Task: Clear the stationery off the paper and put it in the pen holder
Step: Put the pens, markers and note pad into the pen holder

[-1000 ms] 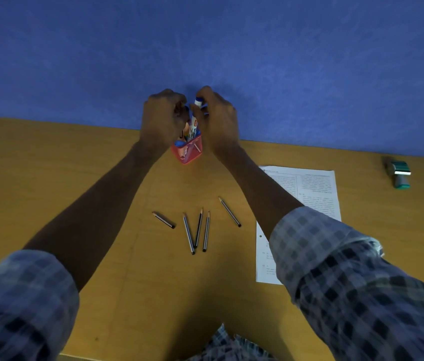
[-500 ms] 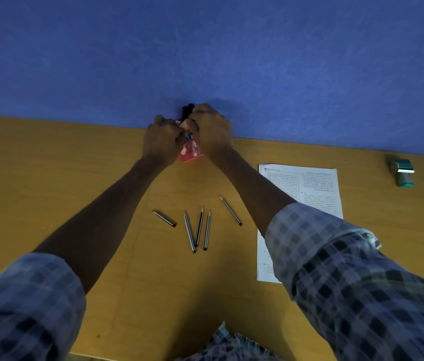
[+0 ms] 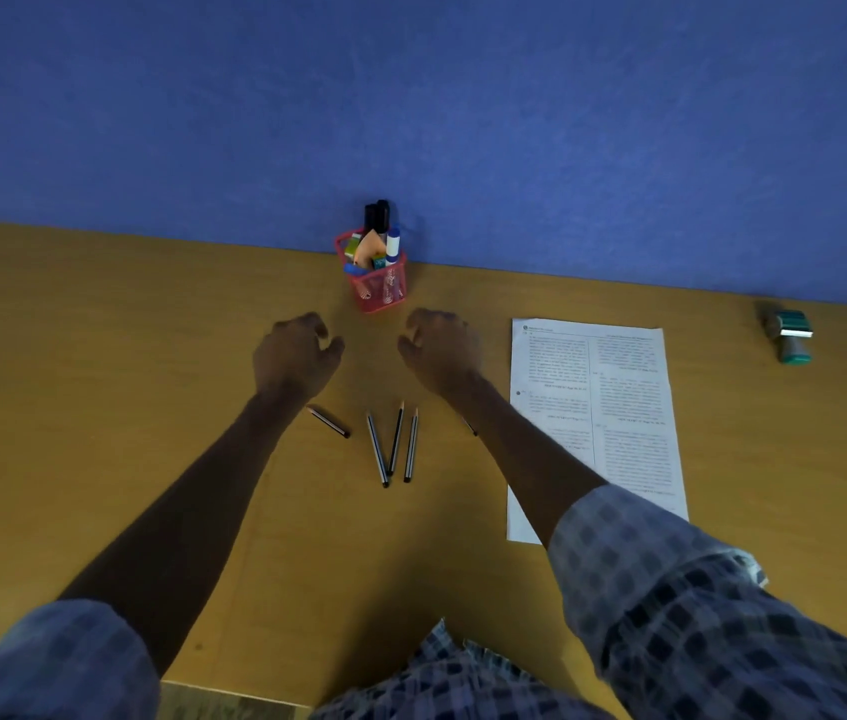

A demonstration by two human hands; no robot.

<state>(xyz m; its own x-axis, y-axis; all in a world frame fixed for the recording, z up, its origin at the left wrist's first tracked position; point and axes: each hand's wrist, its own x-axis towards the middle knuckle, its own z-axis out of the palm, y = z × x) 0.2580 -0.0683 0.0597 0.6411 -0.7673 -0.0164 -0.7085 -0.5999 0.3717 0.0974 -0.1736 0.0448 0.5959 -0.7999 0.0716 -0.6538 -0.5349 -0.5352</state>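
A pink mesh pen holder (image 3: 382, 288) stands against the blue wall, filled with black markers, a glue stick, erasers and other stationery. My left hand (image 3: 294, 358) and my right hand (image 3: 442, 350) hover just in front of it, one on each side, both empty with fingers loosely curled. Several pencils (image 3: 396, 444) lie on the desk between my forearms, and one (image 3: 328, 421) lies beside my left wrist. Another is mostly hidden under my right forearm. The printed paper (image 3: 618, 407) lies to the right with nothing on it.
A green stamp (image 3: 787, 335) sits at the far right of the wooden desk (image 3: 99, 381), near the blue wall (image 3: 411, 96). My checked sleeves fill the lower corners of the view.
Both hands have let go at the pen holder and pulled back toward me. The holder now stands uncovered with the stationery in it.
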